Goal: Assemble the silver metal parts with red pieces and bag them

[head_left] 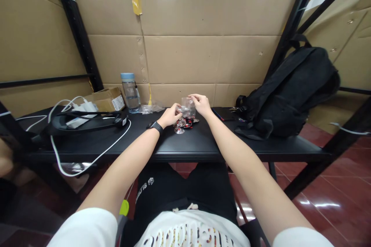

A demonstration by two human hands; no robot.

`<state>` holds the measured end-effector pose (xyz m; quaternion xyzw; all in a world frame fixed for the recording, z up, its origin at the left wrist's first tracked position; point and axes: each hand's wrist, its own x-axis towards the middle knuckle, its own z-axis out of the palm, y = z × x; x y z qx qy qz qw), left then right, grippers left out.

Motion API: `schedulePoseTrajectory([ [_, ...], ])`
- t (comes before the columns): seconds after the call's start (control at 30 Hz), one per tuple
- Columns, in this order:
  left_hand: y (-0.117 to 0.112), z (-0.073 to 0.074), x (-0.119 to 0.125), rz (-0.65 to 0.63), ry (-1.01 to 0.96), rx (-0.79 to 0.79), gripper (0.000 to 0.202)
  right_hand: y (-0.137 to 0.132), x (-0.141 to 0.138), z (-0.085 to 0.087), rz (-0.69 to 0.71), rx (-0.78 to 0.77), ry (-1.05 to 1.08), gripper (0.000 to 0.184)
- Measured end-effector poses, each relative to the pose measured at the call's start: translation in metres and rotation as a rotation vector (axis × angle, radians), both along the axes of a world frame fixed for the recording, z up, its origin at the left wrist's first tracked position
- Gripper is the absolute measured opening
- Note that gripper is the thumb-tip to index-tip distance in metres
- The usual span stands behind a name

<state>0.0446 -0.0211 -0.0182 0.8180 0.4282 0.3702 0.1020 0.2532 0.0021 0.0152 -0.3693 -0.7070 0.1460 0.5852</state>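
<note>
A clear plastic container (188, 104) stands upright on the black table, over or just behind a pile of small shiny round pieces (180, 124) in silver, red and black. With fingers closed on its upper right rim, my right hand (201, 104) grips the container. My left hand (171, 115), a dark watch (158, 126) at its wrist, is at the container's left side, above the pile. Its fingers are drawn together, and what they hold, if anything, is too small to make out. The pieces look like button badges or foil-wrapped discs; their exact kind is unclear.
Left on the black table (139, 142) are a water bottle (131, 94), crumpled clear plastic (147, 109), a cardboard box (108, 99) and a black device with white cables (87, 119). A black backpack (292, 88) leans at right, near a dark pen (217, 114). Cardboard walls enclose the back.
</note>
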Motion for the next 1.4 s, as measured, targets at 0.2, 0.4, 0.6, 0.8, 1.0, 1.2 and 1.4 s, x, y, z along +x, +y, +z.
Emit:
schedulePoseTrajectory([
  [0.2, -0.015, 0.014, 0.001, 0.098, 0.203, 0.402, 0.066, 0.006, 0.003, -0.004, -0.104, -0.145, 0.287, 0.042],
  [0.4, -0.033, 0.025, 0.014, 0.05, 0.371, 0.489, 0.044, 0.003, -0.008, -0.01, 0.085, -0.331, 0.292, 0.037],
  [0.6, -0.02, 0.029, 0.005, 0.18, 0.23, 0.461, 0.025, 0.011, -0.001, -0.015, 0.005, -0.281, -0.026, 0.044],
  [0.8, 0.011, 0.046, -0.067, 0.754, -0.348, 0.384, 0.028, 0.029, 0.036, -0.031, -0.426, -0.254, -0.59, 0.031],
  [1.0, 0.052, 0.016, -0.107, 0.686, -0.309, 0.043, 0.028, 0.046, 0.047, -0.052, -0.406, -0.392, -0.758, 0.042],
  [1.2, 0.06, 0.005, -0.108, 0.574, -0.426, 0.067, 0.036, 0.051, 0.049, -0.051, -0.47, -0.394, -0.751, 0.048],
  [1.4, 0.053, 0.013, -0.111, 0.652, -0.454, 0.11, 0.032, 0.044, 0.065, -0.044, -0.387, -0.431, -0.661, 0.028],
])
